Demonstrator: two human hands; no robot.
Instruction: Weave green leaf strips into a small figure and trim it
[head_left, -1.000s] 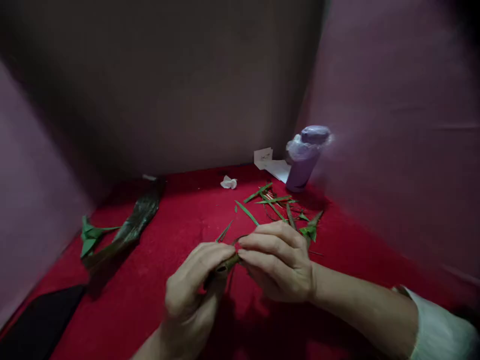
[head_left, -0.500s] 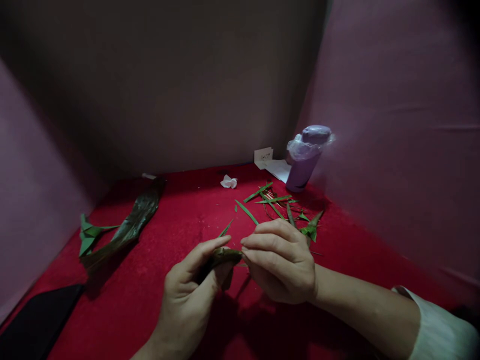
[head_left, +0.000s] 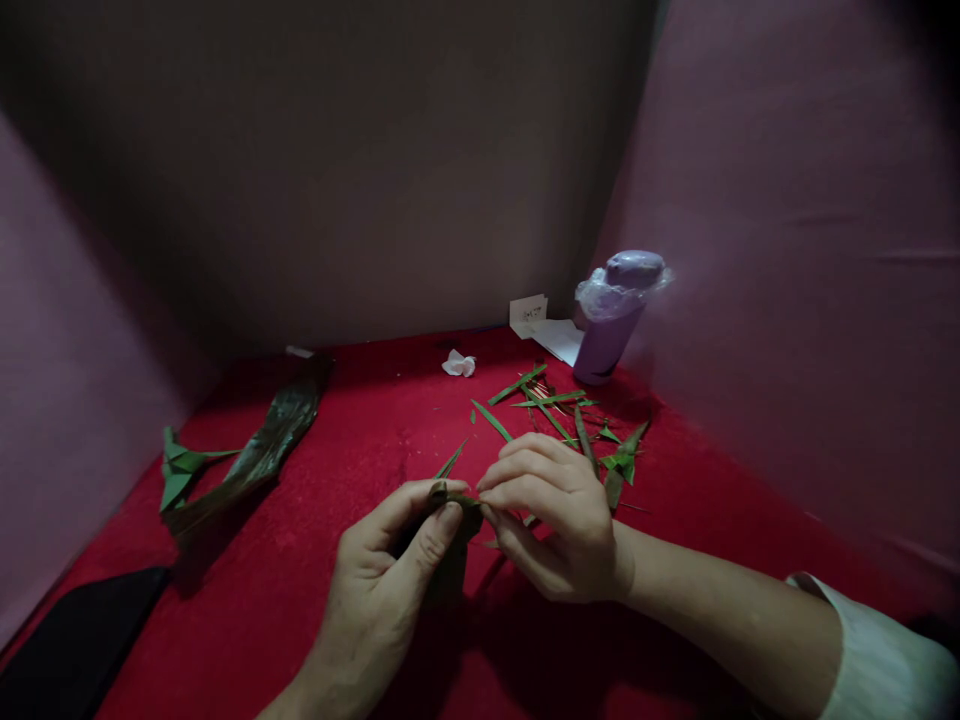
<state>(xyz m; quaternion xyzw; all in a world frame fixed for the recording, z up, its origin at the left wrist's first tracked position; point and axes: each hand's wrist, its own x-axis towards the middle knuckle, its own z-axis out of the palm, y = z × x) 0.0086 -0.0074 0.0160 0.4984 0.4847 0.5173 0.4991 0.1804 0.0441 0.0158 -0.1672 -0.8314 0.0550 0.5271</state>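
Observation:
Between my two hands is a dark green folded leaf (head_left: 466, 512), with a small rolled or curled end showing at the left. My left hand (head_left: 397, 570) is closed on it, thumb on the near side and fingers behind. The fingertips of my right hand (head_left: 551, 510) pinch the leaf's right tip. Its lower part hangs below my left thumb in shadow. Just beyond my hands lie narrow green leaf strips (head_left: 491, 421) on the red cloth (head_left: 367, 420).
Leaf scraps (head_left: 621, 462) and thin sticks lie to the right. A purple bottle (head_left: 606, 335) wrapped in plastic stands near white papers (head_left: 556, 340). Crumpled tissue (head_left: 459, 364) is at the back. On the left are a long dark leaf (head_left: 274, 430), a folded green leaf (head_left: 178, 468) and a black flat object (head_left: 82, 635).
The leaf has turned in my hands, so its rolled end and hanging lower part now show. My left thumb has moved up over it. My right fingers stay at its tip.

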